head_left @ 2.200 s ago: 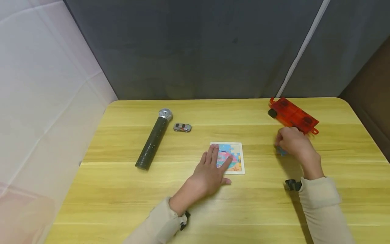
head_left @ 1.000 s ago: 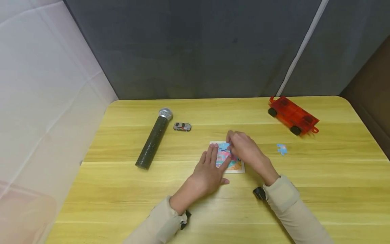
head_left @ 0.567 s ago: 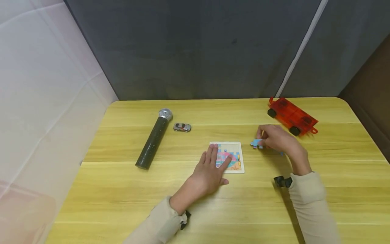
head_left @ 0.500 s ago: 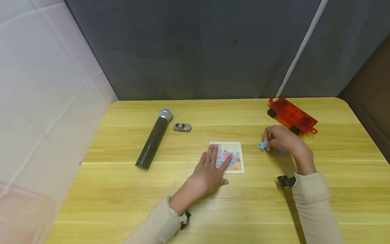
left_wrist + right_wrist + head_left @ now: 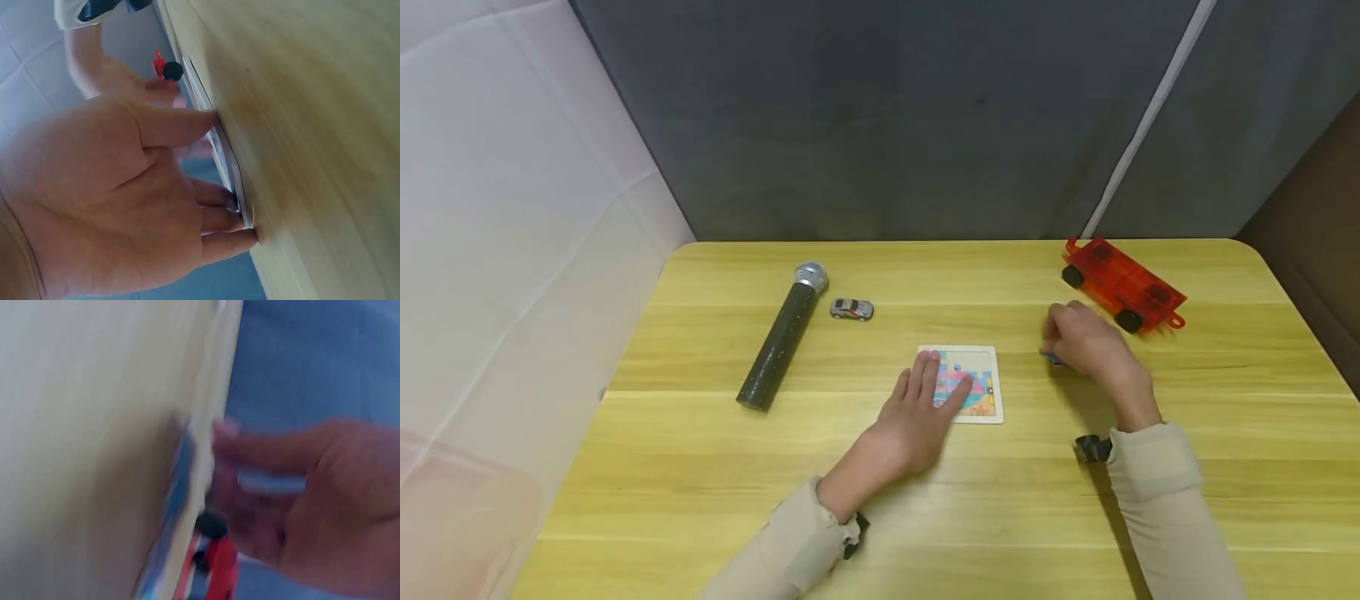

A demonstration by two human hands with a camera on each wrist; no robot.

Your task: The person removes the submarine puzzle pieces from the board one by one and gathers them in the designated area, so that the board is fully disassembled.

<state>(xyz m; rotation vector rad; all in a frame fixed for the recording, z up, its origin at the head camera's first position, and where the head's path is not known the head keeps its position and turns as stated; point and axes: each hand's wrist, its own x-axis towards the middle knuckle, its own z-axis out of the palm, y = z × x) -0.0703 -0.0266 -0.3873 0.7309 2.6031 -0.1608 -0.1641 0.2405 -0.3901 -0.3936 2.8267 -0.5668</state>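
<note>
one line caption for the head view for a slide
Left hand rests on the puzzle; right hand covers a blue piece near the red car.

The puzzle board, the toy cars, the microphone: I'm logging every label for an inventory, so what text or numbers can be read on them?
None can be read.
Puzzle board: a colourful picture, no legible words.
Small silver car: markings too small to read.
Red toy vehicle: no visible text.
Microphone: no visible label.

Hands (image 5: 917, 417) on puzzle board (image 5: 973, 383)
</note>
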